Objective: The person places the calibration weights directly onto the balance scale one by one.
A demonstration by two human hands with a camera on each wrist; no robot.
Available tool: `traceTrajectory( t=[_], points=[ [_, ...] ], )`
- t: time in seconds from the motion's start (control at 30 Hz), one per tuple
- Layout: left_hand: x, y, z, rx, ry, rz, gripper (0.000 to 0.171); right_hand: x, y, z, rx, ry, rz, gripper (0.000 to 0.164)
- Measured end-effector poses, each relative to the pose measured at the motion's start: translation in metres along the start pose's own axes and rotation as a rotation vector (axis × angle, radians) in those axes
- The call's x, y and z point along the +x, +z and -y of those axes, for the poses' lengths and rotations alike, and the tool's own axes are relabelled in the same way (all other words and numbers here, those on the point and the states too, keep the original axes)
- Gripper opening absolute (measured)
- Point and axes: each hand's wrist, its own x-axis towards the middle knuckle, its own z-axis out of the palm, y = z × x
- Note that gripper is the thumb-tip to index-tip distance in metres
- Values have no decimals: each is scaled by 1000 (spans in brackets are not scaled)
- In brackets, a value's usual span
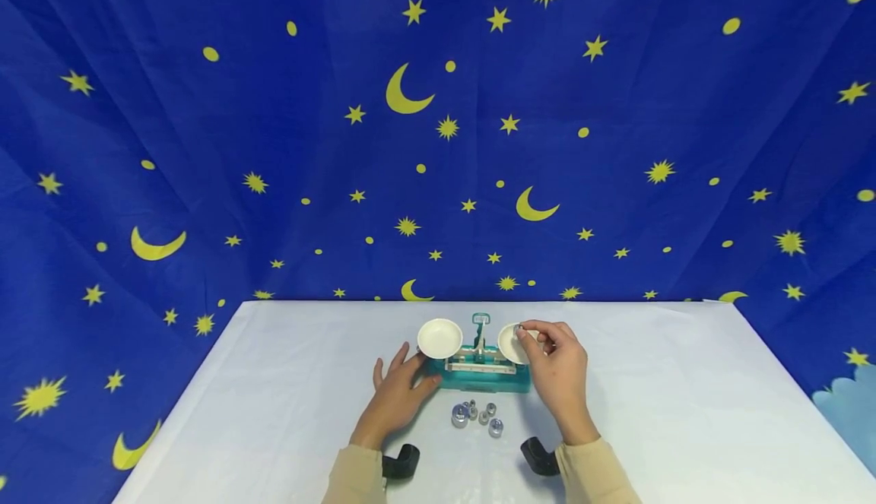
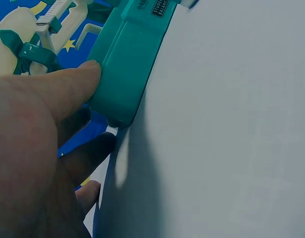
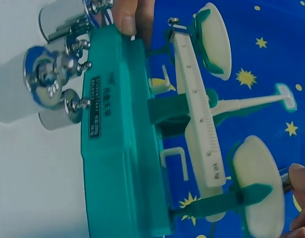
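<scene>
A teal balance scale [image 1: 472,385] with a white beam and two white pans stands on the table. My left hand [image 1: 399,401] is at its left end, fingers spread. In the left wrist view the thumb [image 2: 76,82] touches the end of the base. Over the right pan [image 1: 508,346], my right hand [image 1: 563,371] pinches a small metal weight [image 1: 519,330] between thumb and fingertips. That weight mostly hides behind the pan in the right wrist view. The left pan [image 1: 440,339] holds nothing. Several silver knobbed weights [image 3: 46,74] stand in front of the base.
The white-covered table [image 1: 684,397] ends at a blue curtain [image 1: 472,147] with yellow stars and moons. Black camera mounts [image 1: 404,462] jut inward from both wrists. An upright pointer [image 1: 481,329] rises between the pans.
</scene>
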Motion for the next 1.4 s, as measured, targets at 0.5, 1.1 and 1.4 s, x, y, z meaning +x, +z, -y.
traceTrajectory(
  t=[0.5,1.1,1.4],
  points=[
    [0,0,1,-12,4,-4,57,4,1,-12,-22,47,-18,10],
    [0,-1,0,-9,2,8,58,4,3,-18,-43,74,22,10],
    [1,0,2,5,15,-10,57,5,2,-20,-20,81,57,13]
  ],
)
